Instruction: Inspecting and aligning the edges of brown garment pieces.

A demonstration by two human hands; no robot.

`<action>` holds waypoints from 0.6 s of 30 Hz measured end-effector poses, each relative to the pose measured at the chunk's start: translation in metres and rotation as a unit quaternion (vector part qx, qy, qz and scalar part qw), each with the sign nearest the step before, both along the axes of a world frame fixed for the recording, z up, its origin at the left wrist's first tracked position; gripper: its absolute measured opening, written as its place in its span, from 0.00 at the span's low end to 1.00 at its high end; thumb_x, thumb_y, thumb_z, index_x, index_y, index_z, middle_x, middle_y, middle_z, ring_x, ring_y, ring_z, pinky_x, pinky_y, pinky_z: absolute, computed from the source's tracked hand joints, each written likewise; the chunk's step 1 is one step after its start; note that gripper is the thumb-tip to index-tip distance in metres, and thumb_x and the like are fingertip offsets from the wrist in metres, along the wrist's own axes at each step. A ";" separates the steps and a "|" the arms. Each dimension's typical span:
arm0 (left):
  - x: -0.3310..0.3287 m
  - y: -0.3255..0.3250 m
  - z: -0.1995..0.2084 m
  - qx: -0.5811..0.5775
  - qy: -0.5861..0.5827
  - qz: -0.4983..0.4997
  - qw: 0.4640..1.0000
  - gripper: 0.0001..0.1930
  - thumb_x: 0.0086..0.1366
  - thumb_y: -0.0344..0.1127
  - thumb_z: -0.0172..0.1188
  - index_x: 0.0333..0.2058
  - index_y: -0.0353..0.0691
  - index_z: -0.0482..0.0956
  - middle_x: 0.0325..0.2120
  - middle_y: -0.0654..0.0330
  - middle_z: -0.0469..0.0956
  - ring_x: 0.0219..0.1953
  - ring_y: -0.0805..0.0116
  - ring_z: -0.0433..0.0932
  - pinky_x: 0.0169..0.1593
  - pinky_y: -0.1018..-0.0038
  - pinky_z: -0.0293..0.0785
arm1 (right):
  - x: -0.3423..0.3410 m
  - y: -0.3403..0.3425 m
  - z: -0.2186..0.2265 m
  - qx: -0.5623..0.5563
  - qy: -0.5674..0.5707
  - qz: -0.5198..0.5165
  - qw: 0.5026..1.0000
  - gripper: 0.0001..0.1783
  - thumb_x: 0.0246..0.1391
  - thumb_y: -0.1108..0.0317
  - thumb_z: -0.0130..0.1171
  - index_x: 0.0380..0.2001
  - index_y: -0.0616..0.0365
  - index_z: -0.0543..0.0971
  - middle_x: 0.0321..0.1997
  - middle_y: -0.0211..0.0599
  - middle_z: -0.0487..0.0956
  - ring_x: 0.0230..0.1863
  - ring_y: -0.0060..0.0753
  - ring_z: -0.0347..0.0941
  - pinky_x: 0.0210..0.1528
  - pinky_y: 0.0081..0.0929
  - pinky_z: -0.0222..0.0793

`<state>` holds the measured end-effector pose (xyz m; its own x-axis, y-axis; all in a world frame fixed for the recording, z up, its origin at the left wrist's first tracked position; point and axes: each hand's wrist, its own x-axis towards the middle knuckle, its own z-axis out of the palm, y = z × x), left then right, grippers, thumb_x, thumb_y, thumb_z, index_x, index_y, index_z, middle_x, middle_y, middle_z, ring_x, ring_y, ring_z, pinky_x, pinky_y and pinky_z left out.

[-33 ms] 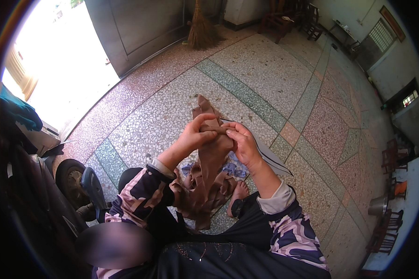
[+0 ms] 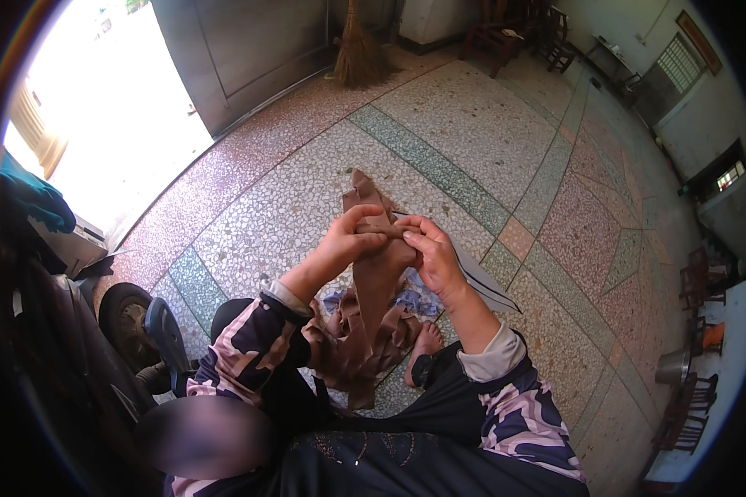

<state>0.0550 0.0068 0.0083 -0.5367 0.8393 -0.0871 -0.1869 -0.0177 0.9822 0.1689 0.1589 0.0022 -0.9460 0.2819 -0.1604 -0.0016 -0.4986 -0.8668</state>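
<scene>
Both my hands are raised over the floor between my knees, working on a length of brown fabric. My left hand pinches a folded or rolled edge of it between thumb and fingers. Close beside it, my right hand grips the same edge, thumb on top. From the hands the fabric hangs down into a crumpled brown heap around my feet, and another pointed part of it shows beyond my hands. A bluish patterned cloth lies partly under the heap. Something pale and flat with a dark edge shows beyond my right forearm.
My bare foot is beside the heap. A vehicle wheel stands close on the left. A straw broom leans by the dark door ahead. Wooden chairs and a metal bucket line the right wall.
</scene>
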 end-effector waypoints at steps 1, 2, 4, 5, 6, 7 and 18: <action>0.000 0.000 -0.001 0.022 -0.156 0.003 0.988 0.23 0.59 0.27 0.56 0.53 0.37 0.63 0.42 0.55 0.74 0.43 0.70 0.74 0.47 0.77 0.71 | 0.000 0.000 -0.002 0.000 0.000 0.000 1.000 0.14 0.53 0.75 0.47 0.44 0.61 0.71 0.40 0.34 0.74 0.41 0.23 0.70 0.46 0.20 0.67; 0.000 0.001 -0.002 0.022 -0.156 0.003 0.988 0.23 0.59 0.27 0.56 0.53 0.37 0.63 0.42 0.55 0.74 0.43 0.70 0.74 0.47 0.77 0.71 | 0.000 0.001 -0.004 0.017 0.007 -0.008 1.000 0.14 0.53 0.75 0.47 0.44 0.62 0.71 0.40 0.34 0.74 0.42 0.22 0.70 0.46 0.20 0.67; -0.002 0.000 -0.005 0.044 -0.217 -0.009 0.975 0.22 0.60 0.27 0.56 0.53 0.37 0.62 0.42 0.54 0.73 0.44 0.68 0.74 0.47 0.76 0.71 | -0.001 0.001 -0.007 0.033 0.015 -0.015 0.999 0.14 0.52 0.76 0.47 0.44 0.62 0.71 0.40 0.34 0.74 0.42 0.22 0.70 0.46 0.19 0.67; -0.003 0.000 -0.004 0.044 -0.217 -0.008 0.975 0.22 0.60 0.27 0.56 0.53 0.37 0.62 0.42 0.54 0.73 0.44 0.68 0.74 0.47 0.76 0.71 | -0.002 0.000 -0.007 0.055 0.019 -0.019 0.998 0.14 0.52 0.76 0.47 0.44 0.62 0.72 0.40 0.34 0.74 0.42 0.23 0.71 0.46 0.20 0.67; -0.002 0.000 -0.003 0.027 -0.183 -0.002 0.983 0.23 0.60 0.27 0.56 0.53 0.37 0.62 0.42 0.54 0.73 0.44 0.68 0.74 0.47 0.76 0.71 | -0.002 -0.001 -0.008 0.076 0.023 -0.023 0.997 0.15 0.52 0.76 0.48 0.44 0.62 0.72 0.40 0.34 0.74 0.42 0.23 0.71 0.46 0.20 0.67; -0.002 0.001 -0.002 0.010 -0.150 0.004 0.989 0.23 0.60 0.26 0.55 0.54 0.37 0.61 0.43 0.54 0.73 0.45 0.68 0.73 0.47 0.76 0.71 | -0.001 0.000 -0.008 0.077 0.023 -0.024 0.996 0.15 0.52 0.76 0.48 0.44 0.62 0.72 0.40 0.34 0.74 0.42 0.23 0.71 0.46 0.20 0.67; -0.001 0.000 0.000 -0.006 0.007 -0.004 1.000 0.25 0.60 0.25 0.54 0.55 0.36 0.58 0.40 0.55 0.75 0.45 0.69 0.73 0.48 0.77 0.70 | 0.000 -0.002 0.000 0.013 -0.014 0.009 1.000 0.13 0.55 0.74 0.48 0.44 0.63 0.71 0.41 0.36 0.75 0.42 0.23 0.71 0.46 0.20 0.68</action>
